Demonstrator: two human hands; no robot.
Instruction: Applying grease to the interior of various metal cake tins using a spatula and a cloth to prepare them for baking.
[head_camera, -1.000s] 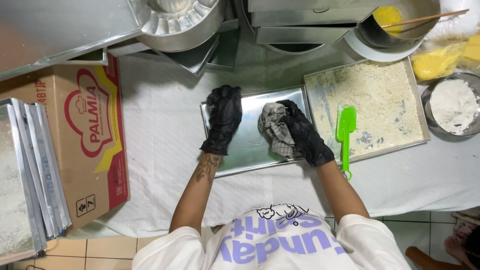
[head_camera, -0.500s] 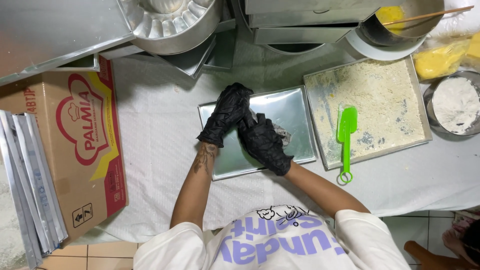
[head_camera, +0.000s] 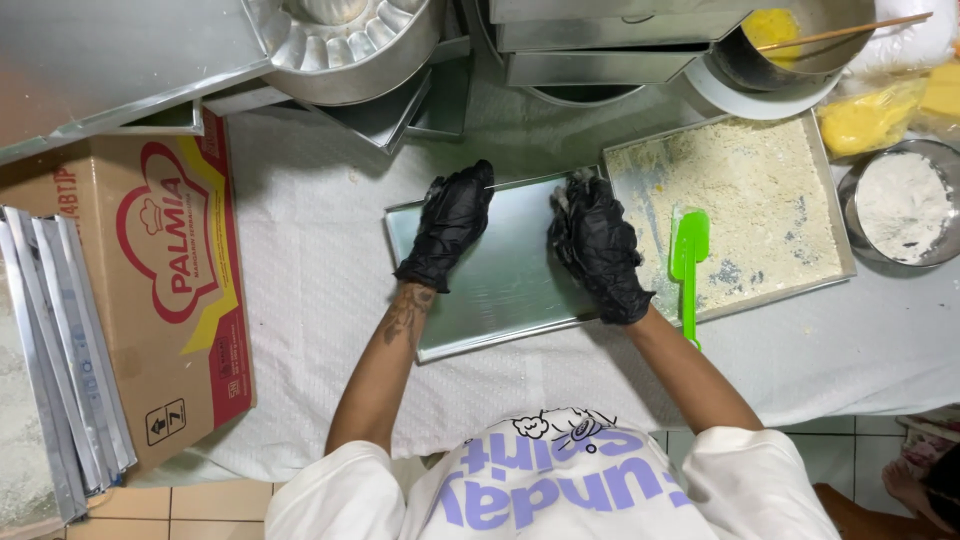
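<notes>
Work surface: a table covered with a white, dimpled cloth (head_camera: 300, 300).

Main item: a shallow rectangular metal tray (head_camera: 500, 280), dull brushed finish, low raised rim, lay flat at centre of the cloth, slightly skewed.

Left hand (head_camera: 450, 225) — black glossy glove, fingers spread and laid flat on the tray's left portion, fingertips reaching the far rim. Hand open, not clamped on anything.

Right hand (head_camera: 598, 250) — same black glove, fingers curled over a small crumpled grey-white wad (head_camera: 568, 195), cloth or paper, cannot tell which, pressed on the tray's right part near the far rim. Grip closed round the wad.

Adjacent items:
- Right of the tray, touching it: a second, larger metal tray (head_camera: 835, 215) coated w/ a pale yellow, crumbly, uneven layer, bare metal patches showing through.
- On that layer: a bright green plastic spatula (head_camera: 688, 262), flat blade far, slim handle pointing near, past the tray's edge.
- Far right: round metal bowl (head_camera: 868, 180) holding fine white powder.
- Far side: a dark pot (head_camera: 760, 70) w/ yellow contents and a thin wooden stick (head_camera: 845, 32) across it; a fluted ring-shaped metal mould (head_camera: 345, 50); stacked square tins (head_camera: 610, 50).
- Left: a brown corrugated cardboard box (head_camera: 140, 290) w/ red and yellow print — beside it, a stack of flat metal sheets (head_camera: 65, 350) on edge.
</notes>
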